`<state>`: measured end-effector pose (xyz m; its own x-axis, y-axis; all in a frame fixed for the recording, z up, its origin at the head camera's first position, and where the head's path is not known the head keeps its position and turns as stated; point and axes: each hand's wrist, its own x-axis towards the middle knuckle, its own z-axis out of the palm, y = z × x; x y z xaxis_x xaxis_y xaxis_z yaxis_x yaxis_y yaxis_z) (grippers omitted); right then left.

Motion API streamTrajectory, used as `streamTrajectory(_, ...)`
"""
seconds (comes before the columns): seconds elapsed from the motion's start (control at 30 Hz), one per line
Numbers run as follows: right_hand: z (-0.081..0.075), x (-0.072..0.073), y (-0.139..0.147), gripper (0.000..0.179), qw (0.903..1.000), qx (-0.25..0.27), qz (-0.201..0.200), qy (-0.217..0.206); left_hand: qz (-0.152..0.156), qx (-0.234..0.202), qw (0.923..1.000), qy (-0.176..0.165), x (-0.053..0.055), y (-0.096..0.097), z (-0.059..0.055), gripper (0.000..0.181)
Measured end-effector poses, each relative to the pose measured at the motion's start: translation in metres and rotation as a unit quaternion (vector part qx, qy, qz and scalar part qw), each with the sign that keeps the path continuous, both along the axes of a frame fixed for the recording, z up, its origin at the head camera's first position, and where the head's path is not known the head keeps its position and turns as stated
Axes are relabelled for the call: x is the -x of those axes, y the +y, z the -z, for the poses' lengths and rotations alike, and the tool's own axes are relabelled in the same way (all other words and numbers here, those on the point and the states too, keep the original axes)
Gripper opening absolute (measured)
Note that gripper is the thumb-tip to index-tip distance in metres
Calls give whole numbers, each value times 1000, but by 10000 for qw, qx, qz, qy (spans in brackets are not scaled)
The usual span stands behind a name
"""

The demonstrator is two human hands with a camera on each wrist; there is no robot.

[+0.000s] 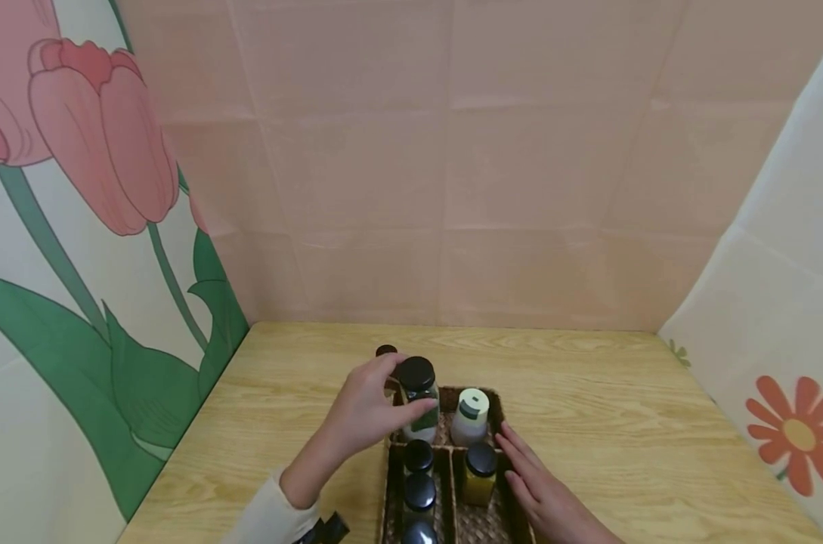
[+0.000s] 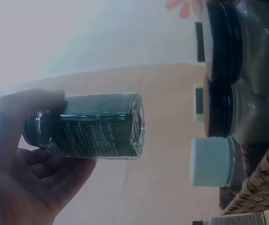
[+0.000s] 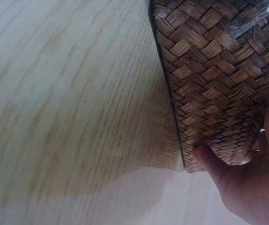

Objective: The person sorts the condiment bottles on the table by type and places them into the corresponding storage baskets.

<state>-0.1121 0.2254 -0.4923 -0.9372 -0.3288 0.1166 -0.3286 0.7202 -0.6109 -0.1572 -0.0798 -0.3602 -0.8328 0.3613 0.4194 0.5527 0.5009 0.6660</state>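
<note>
My left hand (image 1: 363, 408) grips a clear glass spice jar (image 2: 96, 126) near its black lid, thumb on one side and fingers on the other. Dark green contents and a printed label show through the glass. In the head view the jar stands over the back left compartment of a brown woven basket (image 3: 214, 84). My right hand (image 1: 543, 491) rests along the basket's right side, fingers extended; in the right wrist view one finger presses the outer wall. A white-capped jar (image 1: 471, 417) sits in the back compartment. A black-lidded jar with yellow contents (image 1: 479, 483) is in the front right one.
Several black-lidded jars (image 1: 420, 491) line the front left compartment. A dark-capped bottle (image 1: 386, 350) stands behind the left hand at the basket's back left. The wooden table (image 1: 588, 393) meets a pink cloth wall (image 1: 445, 189) behind and flowered cloths at both sides.
</note>
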Motion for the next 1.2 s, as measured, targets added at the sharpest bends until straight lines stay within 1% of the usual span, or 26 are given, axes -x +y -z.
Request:
streamTrajectory(0.13, -1, 1, 0, 52, 10000, -2, -55, -20, 40, 121, 9999, -60, -5, 4, -4, 62)
streamTrajectory(0.2, -2, 0, 0, 52, 10000, -21, -65, -24, 103, 142, 9998, -27, -7, 6, -5, 61)
streamTrajectory(0.3, -3, 0, 1, 52, 10000, -42, -43, -16, 310, 61, 9995, -2, -11, 9, -7, 55)
streamTrajectory(0.37, -3, -1, 1, 51, 9999, -61, -28, 84, 448, 2, 9990, 25, -12, 11, -8, 52)
streamTrajectory(0.43, -2, -1, 1, 51, 9998, -54, -21, 215, 515, 18, 9987, 9, -14, 13, -8, 51)
streamTrajectory(0.57, 0, -1, 1, 50, 9990, 44, -27, 437, 507, 189, 9985, -56, -19, 17, -10, 56)
streamTrajectory(0.67, 0, 0, 2, 50, 9995, 97, -52, 311, 644, 202, 9977, -45, -22, 20, -9, 53)
streamTrajectory(0.73, 0, 0, 2, 51, 9997, 127, -80, 203, 827, 161, 9964, 15, -23, 21, -8, 50)
streamTrajectory(0.8, 0, 0, 2, 50, 9996, 134, -84, 219, 966, 158, 9952, 74, -24, 23, -6, 49)
streamTrajectory(0.9, 1, -1, 2, 50, 9990, 246, -102, 356, 1016, 311, 9942, 190, -26, 27, -5, 52)
streamTrajectory(0.97, 2, -1, 2, 50, 9988, 267, -98, 407, 983, 437, 9939, 254, -27, 29, -3, 54)
streamTrajectory(1.1, 0, 1, 2, 51, 9996, 249, -76, 51, 1029, 530, 9927, 340, -29, 32, -2, 55)
streamTrajectory(1.2, -1, 2, 2, 51, 9998, 178, -57, -112, 1144, 574, 9913, 310, -29, 35, 0, 53)
